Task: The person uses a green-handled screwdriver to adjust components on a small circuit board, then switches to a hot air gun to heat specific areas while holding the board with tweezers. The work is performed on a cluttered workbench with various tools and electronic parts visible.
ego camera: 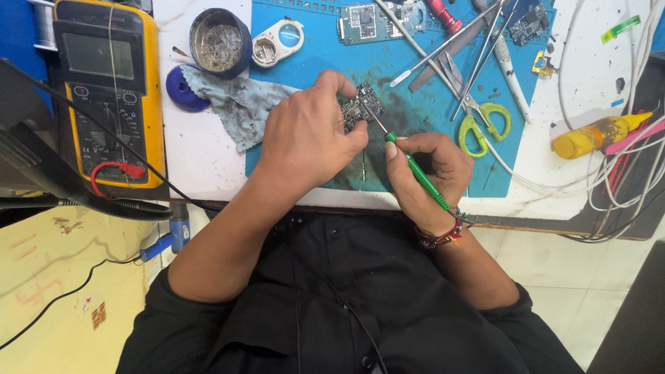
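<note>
Head view: circuit board (358, 107) perhaps half-hidden behind left hand (308, 138)

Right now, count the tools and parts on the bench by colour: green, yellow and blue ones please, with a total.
Green: 2, the green-handled screwdriver in the right hand and the green-handled scissors.
Yellow: 2, the multimeter and the squeeze bottle.
Blue: 2, the work mat and the round blue lid.
Total: 6.
The left hand holds a dark circuit board, not counted.

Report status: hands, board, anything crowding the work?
Left hand pinching small circuit board. Right hand gripping green screwdriver, tip on board. Scissors and grey rag close by.
</note>
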